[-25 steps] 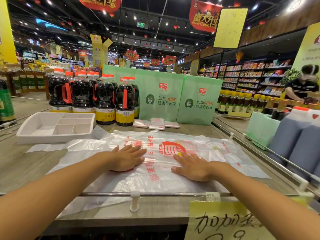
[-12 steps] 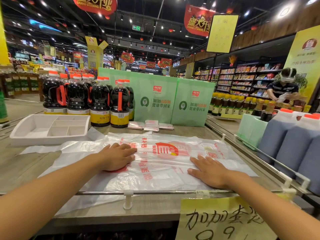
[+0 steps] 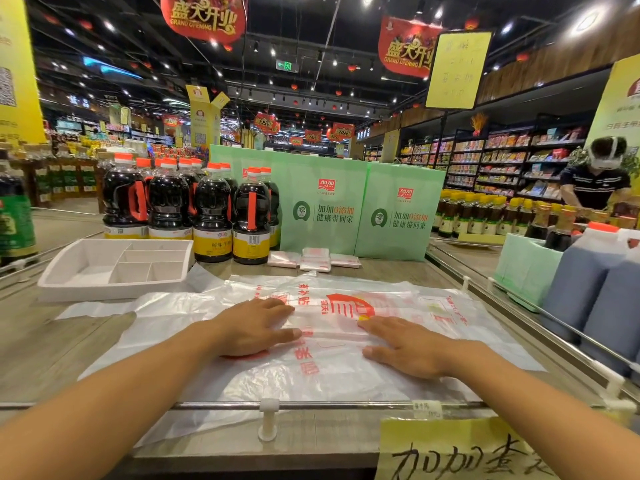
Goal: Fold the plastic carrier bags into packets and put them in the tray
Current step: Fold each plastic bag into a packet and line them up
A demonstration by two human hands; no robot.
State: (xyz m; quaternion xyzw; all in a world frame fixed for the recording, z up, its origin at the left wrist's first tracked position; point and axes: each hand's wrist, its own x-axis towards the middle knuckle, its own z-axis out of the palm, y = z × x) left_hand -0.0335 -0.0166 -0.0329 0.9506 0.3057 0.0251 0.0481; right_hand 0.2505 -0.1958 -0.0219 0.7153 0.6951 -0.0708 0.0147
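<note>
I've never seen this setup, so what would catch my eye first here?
The left hand and right hand press flat on a red-printed bag spread across the near counter. Behind stand dark orange-capped bottles and green cartons, with folded packets before them. A white tray sits at left.

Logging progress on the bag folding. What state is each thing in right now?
carrier bag, spread flat on the table, not yet folded.
left hand, open, pressing flat on the bag.
right hand, open, pressing flat on the bag.
tray, upright on the table, no packets seen in it.
folded packets, three lying on the table, outside the tray.
sauce bottles, upright, capped.
</note>
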